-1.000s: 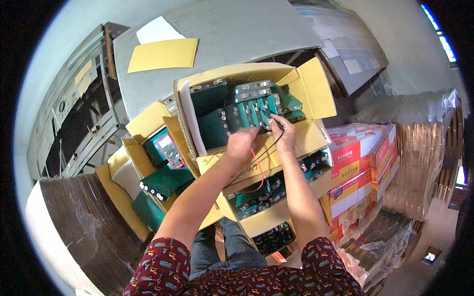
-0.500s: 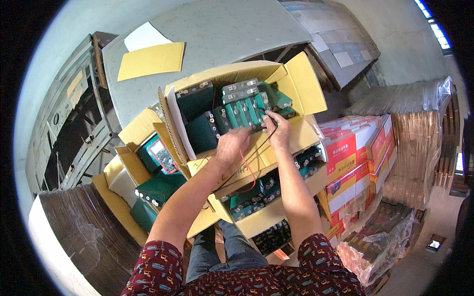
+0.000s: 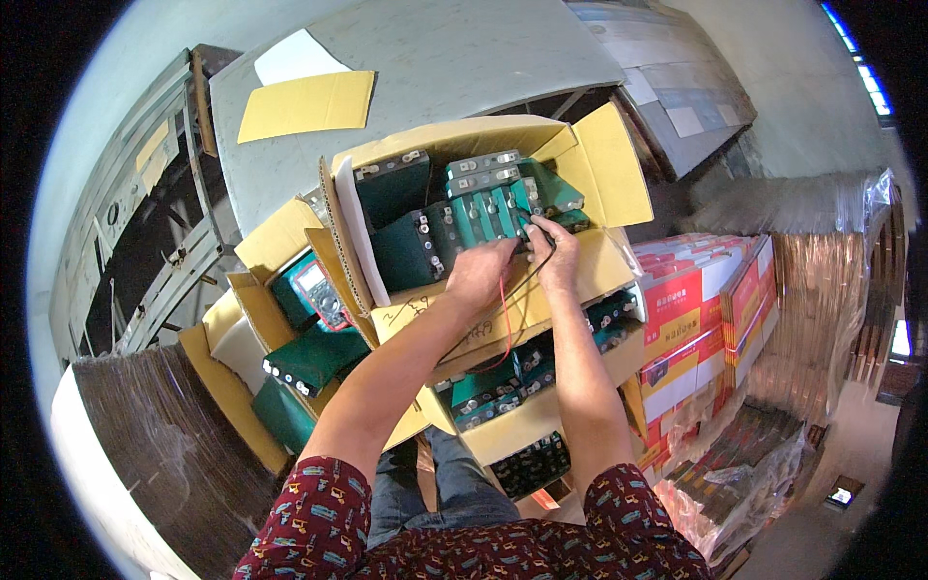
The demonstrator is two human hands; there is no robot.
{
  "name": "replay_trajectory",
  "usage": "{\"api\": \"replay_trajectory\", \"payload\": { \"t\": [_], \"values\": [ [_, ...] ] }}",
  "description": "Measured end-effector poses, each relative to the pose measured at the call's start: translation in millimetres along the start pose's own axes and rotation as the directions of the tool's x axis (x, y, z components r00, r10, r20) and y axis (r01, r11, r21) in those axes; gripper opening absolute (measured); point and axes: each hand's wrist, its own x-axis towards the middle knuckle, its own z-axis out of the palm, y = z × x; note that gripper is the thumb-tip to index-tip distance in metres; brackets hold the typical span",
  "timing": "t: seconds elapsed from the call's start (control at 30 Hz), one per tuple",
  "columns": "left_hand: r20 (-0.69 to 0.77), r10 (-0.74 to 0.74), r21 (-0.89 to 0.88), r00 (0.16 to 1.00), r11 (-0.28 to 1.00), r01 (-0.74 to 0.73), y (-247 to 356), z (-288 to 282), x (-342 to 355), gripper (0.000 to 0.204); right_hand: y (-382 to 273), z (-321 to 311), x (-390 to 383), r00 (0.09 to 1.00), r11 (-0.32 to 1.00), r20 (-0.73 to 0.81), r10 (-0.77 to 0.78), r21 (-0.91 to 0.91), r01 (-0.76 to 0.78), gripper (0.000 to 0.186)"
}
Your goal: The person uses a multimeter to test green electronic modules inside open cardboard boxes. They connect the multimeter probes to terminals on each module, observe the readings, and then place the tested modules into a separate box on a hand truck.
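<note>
In the yellow cardboard box (image 3: 425, 145) stand several green battery cells (image 3: 488, 215) with metal terminals on their ends. My right hand (image 3: 558, 259) is closed in a pinch on a black test probe (image 3: 527, 218), held over the right end of the row of cells. Close beside it, my left hand (image 3: 480, 275) is closed at the near end of the same row. A red test lead (image 3: 507, 324) runs out of it; the red probe itself is hidden by the fingers. A red-framed multimeter (image 3: 321, 296) lies on green cells in the box to the left.
Below the box sits another open carton of cells (image 3: 517, 382). Stacked red and white cartons (image 3: 677, 319) stand at the right, with bundled cardboard (image 3: 802, 280) beyond. Flattened cardboard (image 3: 164, 435) is piled at the left. A yellow cardboard sheet (image 3: 307, 106) lies on the grey tabletop (image 3: 464, 58).
My left hand has moved a little to the right along the cells, closer to my right hand. My right hand stays at about the same cells. The whole view has shifted slightly.
</note>
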Motion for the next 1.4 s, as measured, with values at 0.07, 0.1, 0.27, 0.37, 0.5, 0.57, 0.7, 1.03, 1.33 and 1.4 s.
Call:
{"api": "replay_trajectory", "payload": {
  "t": [0.07, 0.1, 0.27, 0.37, 0.5, 0.57, 0.7, 1.03, 1.33, 1.4],
  "values": [
    [0.021, -0.016, 0.023, 1.000, 1.000, 0.015, -0.4, 1.7, 2.3, 0.044, 0.6, -1.1, 0.5, 1.000, 1.000, -0.006, -0.004, -0.008, 0.004, 0.025],
    [0.006, -0.010, 0.018, 1.000, 1.000, 0.009, 0.0, 3.1, 3.2, 0.043, 0.9, -1.9, 1.1, 1.000, 1.000, 0.000, -0.007, -0.003, 0.007, 0.025],
    [0.001, -0.014, 0.029, 1.000, 0.999, 0.014, -5.4, 8.1, 2.0, 0.037, 3.0, 1.9, 2.8, 1.000, 1.000, 0.025, 0.010, 0.009, -0.010, 0.026],
    [0.006, -0.041, 0.023, 0.999, 0.999, 0.041, -9.3, 3.4, 0.6, 0.030, -0.7, 5.6, -0.2, 0.998, 0.998, 0.037, -0.048, -0.048, 0.050, 0.026],
    [0.017, -0.004, 0.118, 1.000, 0.993, 0.002, 1.1, 5.2, 1.6, 0.020, 17.4, -7.4, 6.1, 0.997, 0.995, 0.031, -0.066, -0.069, 0.068, 0.027],
    [0.045, -0.021, 0.110, 0.999, 0.994, 0.016, 4.7, 2.2, 1.6, 0.023, 17.4, -6.7, 5.2, 0.994, 0.992, 0.017, -0.109, -0.063, 0.110, 0.027],
    [0.024, -0.023, 0.144, 0.999, 0.989, 0.020, 0.9, 0.4, -2.4, 0.024, -0.3, 0.8, -1.7, 0.998, 0.997, 0.037, -0.059, -0.054, 0.061, 0.028],
    [0.001, -0.022, 0.142, 1.000, 0.990, 0.021, 0.3, 10.4, 3.3, 0.023, -1.2, -3.6, 1.6, 0.997, 0.992, 0.026, -0.068, -0.106, 0.070, 0.028],
    [0.015, -0.036, 0.123, 0.999, 0.992, 0.034, 0.8, 5.4, 0.1, 0.022, -5.5, -0.3, -2.4, 0.999, 0.990, 0.025, -0.042, -0.130, 0.045, 0.028],
    [0.023, -0.033, 0.105, 0.999, 0.994, 0.031, 2.3, 3.5, -1.2, 0.021, -5.2, -1.1, -2.8, 1.000, 0.991, 0.021, -0.022, -0.133, 0.025, 0.028]
  ]
}}
